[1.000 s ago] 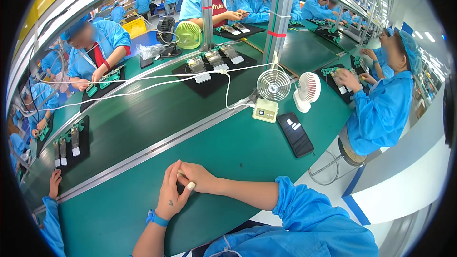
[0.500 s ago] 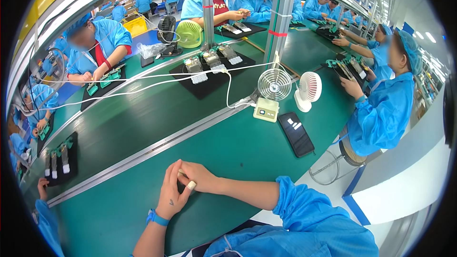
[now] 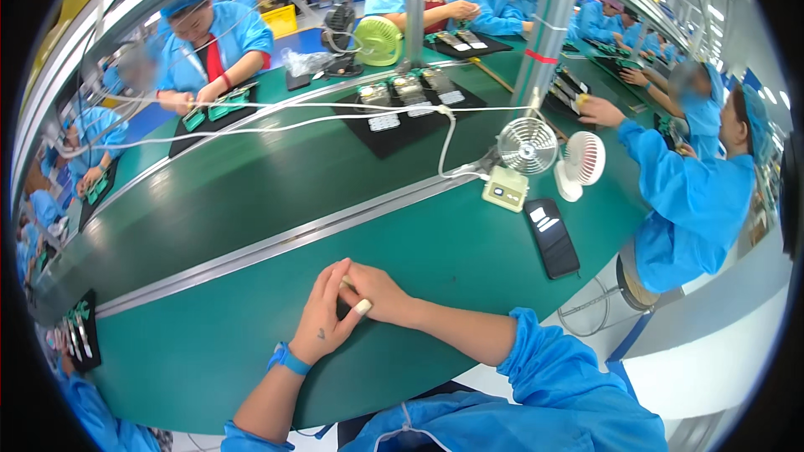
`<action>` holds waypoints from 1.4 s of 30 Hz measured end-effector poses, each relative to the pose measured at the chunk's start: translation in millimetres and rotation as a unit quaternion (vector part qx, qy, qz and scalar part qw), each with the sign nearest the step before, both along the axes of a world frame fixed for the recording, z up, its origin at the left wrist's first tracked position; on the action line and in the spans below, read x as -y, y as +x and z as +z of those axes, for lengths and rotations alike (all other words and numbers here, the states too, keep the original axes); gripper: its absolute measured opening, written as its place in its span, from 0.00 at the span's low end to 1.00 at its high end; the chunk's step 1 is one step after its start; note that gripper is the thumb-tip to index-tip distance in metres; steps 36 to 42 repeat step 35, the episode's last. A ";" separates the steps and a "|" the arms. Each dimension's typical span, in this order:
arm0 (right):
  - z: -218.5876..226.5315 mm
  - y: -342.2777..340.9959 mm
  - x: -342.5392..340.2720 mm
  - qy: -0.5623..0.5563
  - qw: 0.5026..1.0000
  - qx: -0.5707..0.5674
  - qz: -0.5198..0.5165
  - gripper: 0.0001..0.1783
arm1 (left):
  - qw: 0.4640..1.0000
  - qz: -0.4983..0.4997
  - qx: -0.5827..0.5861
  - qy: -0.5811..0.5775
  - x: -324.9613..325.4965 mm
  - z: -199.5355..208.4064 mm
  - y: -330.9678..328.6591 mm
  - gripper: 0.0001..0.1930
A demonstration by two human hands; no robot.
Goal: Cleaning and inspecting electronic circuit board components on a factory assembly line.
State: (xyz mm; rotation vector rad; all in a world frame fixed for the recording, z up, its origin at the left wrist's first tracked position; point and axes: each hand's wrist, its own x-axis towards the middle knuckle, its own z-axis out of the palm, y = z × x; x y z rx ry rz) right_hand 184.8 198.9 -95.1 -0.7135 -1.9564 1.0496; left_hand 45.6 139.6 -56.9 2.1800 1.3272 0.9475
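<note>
My left hand (image 3: 325, 318) and my right hand (image 3: 377, 293) are joined above the near green tabletop (image 3: 209, 326). The left fingers lie together against the right hand, whose fingers curl in behind the left thumb. Pale yellowish covers sit on some of the fingertips, plainest on the left thumb (image 3: 362, 307). Between the palms a small dark gap shows, and no object is visible in either hand. A blue band (image 3: 291, 358) circles my left wrist. Nearest on the right lies a black phone (image 3: 553, 238).
Beyond a metal rail (image 3: 285, 238) runs a dark green belt with a black mat (image 3: 394, 136) bearing several circuit boards. A white fan (image 3: 582, 163) and a clear-bladed fan (image 3: 528, 146) stand by the post (image 3: 548, 33). White cables cross the belt. Co-workers sit around.
My view has swung leftward; my joined hands keep their pose. The co-worker at right has reached to boards on the belt. At far left, another person's mat has come nearer, to the rail's near side.
</note>
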 end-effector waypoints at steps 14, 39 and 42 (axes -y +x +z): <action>8.3 2.6 1.6 -0.039 0.999 0.037 0.005 0.06 | 1.000 0.009 -0.020 0.000 2.5 0.5 -2.4 0.35; 1.9 0.1 -5.5 0.007 0.997 0.073 -0.005 0.13 | 0.701 0.145 0.639 -0.282 -235.2 2.7 7.3 0.27; 1.9 0.1 -5.5 0.007 0.997 0.073 -0.005 0.13 | 0.701 0.145 0.639 -0.282 -235.2 2.7 7.3 0.27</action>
